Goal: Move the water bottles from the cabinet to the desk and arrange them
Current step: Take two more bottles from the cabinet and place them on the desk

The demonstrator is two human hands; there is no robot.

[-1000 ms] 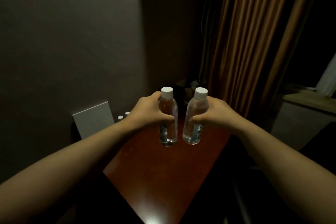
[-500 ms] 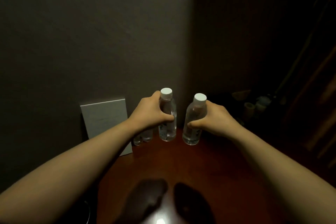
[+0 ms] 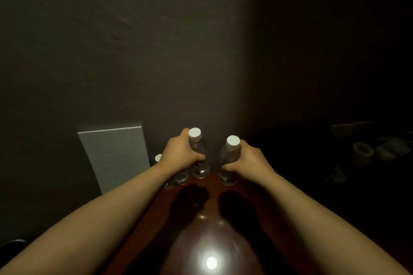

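My fingers wrap both upright bottles, left hand holding its bottle just right of the standing bottles, right hand holding its bottle nearer me above the desk.

My view is very dim, lit mainly from my own side: a hard white glare spot sits on the glossy worktop near the bottom edge. Two dark shadows fall on the worktop below the bottles. The right side sinks into near-black, and my forearms bow outward with wide-angle distortion.
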